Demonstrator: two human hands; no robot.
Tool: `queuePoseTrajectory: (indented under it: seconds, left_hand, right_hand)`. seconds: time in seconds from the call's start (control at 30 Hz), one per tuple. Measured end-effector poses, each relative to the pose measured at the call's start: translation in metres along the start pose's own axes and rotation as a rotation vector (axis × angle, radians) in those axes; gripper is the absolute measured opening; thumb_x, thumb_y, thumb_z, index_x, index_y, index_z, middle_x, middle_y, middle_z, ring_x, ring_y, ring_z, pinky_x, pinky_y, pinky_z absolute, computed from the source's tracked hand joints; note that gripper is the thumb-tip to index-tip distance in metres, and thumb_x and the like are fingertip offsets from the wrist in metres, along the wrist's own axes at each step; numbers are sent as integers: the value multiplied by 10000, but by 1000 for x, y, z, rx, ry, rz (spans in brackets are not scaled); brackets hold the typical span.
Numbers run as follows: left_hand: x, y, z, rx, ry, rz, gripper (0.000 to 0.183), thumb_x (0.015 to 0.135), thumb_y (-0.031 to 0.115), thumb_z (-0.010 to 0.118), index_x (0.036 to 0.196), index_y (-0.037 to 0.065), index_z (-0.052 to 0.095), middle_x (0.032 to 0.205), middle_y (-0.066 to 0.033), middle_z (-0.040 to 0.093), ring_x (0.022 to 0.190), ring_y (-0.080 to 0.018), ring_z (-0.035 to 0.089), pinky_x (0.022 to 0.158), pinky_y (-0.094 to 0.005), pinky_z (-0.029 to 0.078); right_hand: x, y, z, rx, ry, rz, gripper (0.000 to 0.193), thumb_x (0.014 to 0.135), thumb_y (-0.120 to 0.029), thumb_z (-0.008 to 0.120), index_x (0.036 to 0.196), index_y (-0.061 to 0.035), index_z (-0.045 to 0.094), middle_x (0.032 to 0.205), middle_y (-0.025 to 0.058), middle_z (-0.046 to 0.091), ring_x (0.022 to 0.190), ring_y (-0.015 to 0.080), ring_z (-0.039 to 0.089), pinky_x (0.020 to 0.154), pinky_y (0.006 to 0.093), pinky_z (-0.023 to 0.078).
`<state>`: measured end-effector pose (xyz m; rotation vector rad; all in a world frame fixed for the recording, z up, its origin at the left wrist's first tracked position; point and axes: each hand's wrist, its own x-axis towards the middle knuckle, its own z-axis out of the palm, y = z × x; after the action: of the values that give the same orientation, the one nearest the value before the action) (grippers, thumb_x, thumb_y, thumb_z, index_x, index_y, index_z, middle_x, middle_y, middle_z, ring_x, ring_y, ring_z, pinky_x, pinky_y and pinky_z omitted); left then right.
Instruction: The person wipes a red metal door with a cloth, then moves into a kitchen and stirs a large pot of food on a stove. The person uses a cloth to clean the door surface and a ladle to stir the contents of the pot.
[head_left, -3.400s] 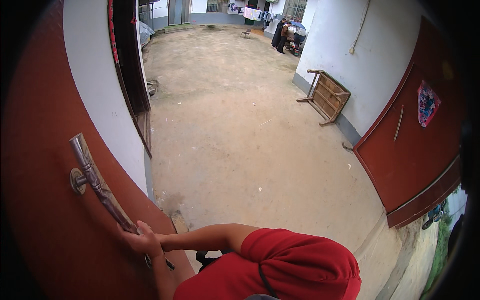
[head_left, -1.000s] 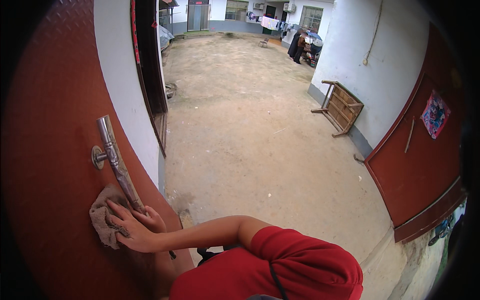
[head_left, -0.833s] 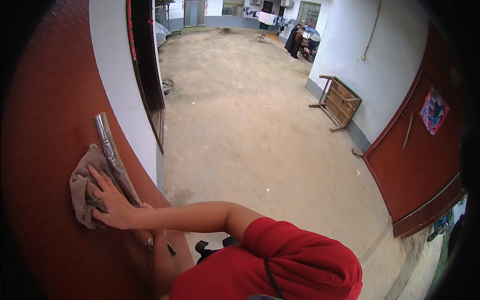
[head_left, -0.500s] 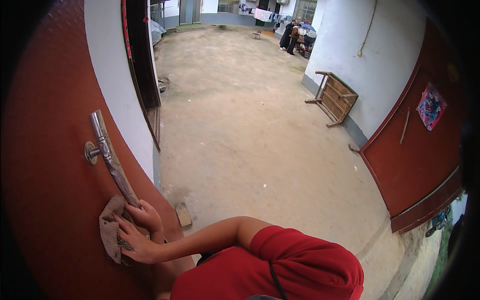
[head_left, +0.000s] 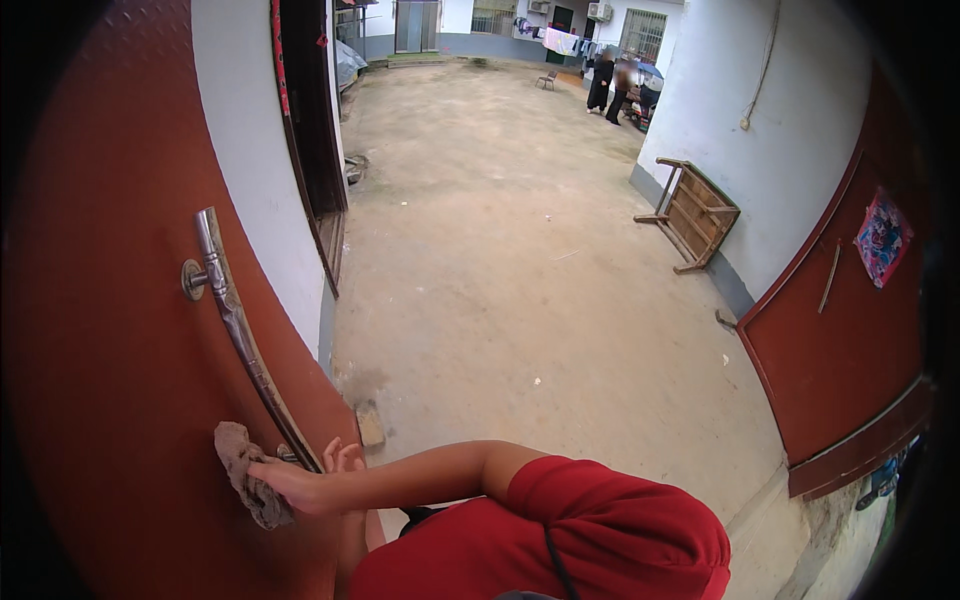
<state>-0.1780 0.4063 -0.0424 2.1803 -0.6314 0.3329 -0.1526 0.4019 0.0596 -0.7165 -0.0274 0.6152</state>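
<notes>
On the left stands a red-brown door (head_left: 120, 330) with a long curved metal handle (head_left: 245, 335). My right hand (head_left: 295, 485) reaches across from the right and grips a crumpled grey-brown cloth (head_left: 240, 455) against the door, beside the handle's lower mount. Behind that wrist, my left hand (head_left: 346, 456) shows only its fingers, apart and slightly bent, next to the handle's lower end. Nothing shows in them; the palm is hidden by my right forearm.
A brick-like block (head_left: 369, 425) lies on the concrete ground beyond the door's edge. Against the right wall leans a wooden table (head_left: 700, 215) on its side. Another red-brown door (head_left: 830, 350) stands at the right. Two people (head_left: 610, 90) are far off near a parked vehicle.
My left hand has come off the handle's lower end and moved right. The cloth, in my right hand, has shifted slightly and bunched up. The view has swung a little left.
</notes>
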Motion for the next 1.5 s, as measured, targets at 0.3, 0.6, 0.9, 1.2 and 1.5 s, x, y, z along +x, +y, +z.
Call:
queuePoseTrajectory:
  seconds: [0.3,0.6,0.9,1.2,1.5]
  left_hand:
    - [-120,36,-54,-1980,258,-826,623,973,424,468,1464,57,360,1429,-116,469,1317,-300,443,1086,-421,352]
    - [-178,44,-43,-1727,156,-789,593,972,345,550,1459,62,364,1460,-87,446,1341,-270,421,1104,-446,341]
    - [-182,37,-45,-1805,120,-1054,480,952,290,588,1355,46,500,1350,-98,561,1233,-288,534,1074,-464,404]
    - [-196,70,-93,-1949,23,-825,502,967,274,545,1396,33,442,1389,-124,519,1271,-301,504,1094,-476,385]
    - [-336,-9,-91,-1342,222,-1167,486,929,190,629,1360,46,457,1288,-102,569,1194,-256,562,980,-445,487]
  right_hand:
    - [-111,26,-85,429,-12,175,461,1011,-314,376,1329,-9,514,1356,142,563,1254,308,509,1102,452,347]
    - [-189,69,-98,337,-141,131,512,1038,-409,335,1383,-51,457,1428,123,496,1285,258,486,1100,414,363]
    - [-206,99,-108,234,1,-7,553,1039,-448,352,1408,-45,431,1448,107,478,1309,261,460,1115,423,342]
    - [-207,251,-185,781,46,94,1038,838,-771,475,1368,117,382,1254,184,568,1058,239,623,904,308,547]
    - [-194,281,-62,448,186,219,786,907,-694,457,1413,-93,450,1411,112,512,1269,296,515,1061,508,417]
